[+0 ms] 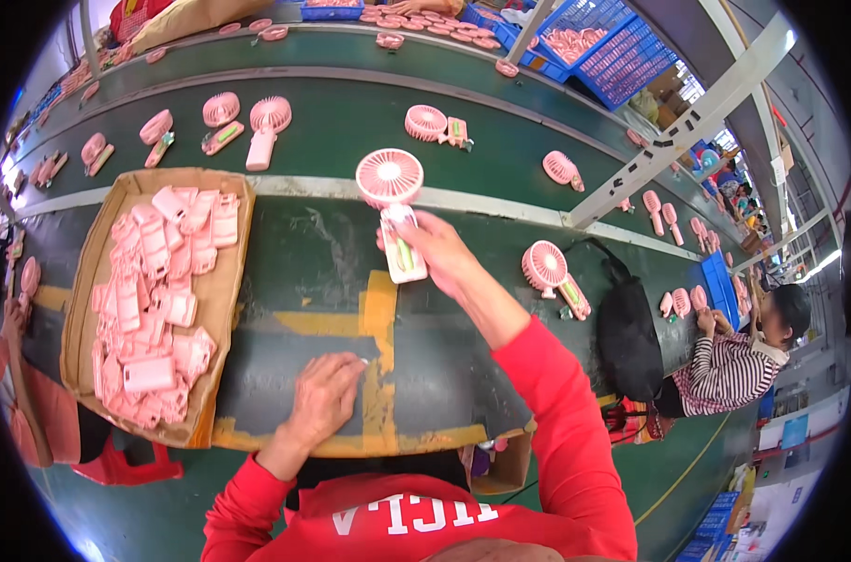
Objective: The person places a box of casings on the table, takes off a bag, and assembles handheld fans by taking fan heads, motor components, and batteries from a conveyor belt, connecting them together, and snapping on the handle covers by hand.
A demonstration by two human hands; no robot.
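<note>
A pink handheld fan (389,178) is in my right hand (436,251), which grips it by the handle. That handle lies uncovered on its upper side, showing a green strip and pale inner parts. The round fan head points away from me, above the pale rail between bench and belt. Low over the dark bench, my left hand (324,397) is closed, its fingertips pinched at a tiny pale spot too small to name. Beside it on the left stands a cardboard tray (230,314) heaped with pink plastic handle shells (149,309).
Another opened pink fan (547,269) lies right of my right hand, next to a black bag (629,337). Beyond the rail, several fans rest on the green conveyor belt (341,122). A slanted white post (678,131) rises at right. Co-workers sit at both sides.
</note>
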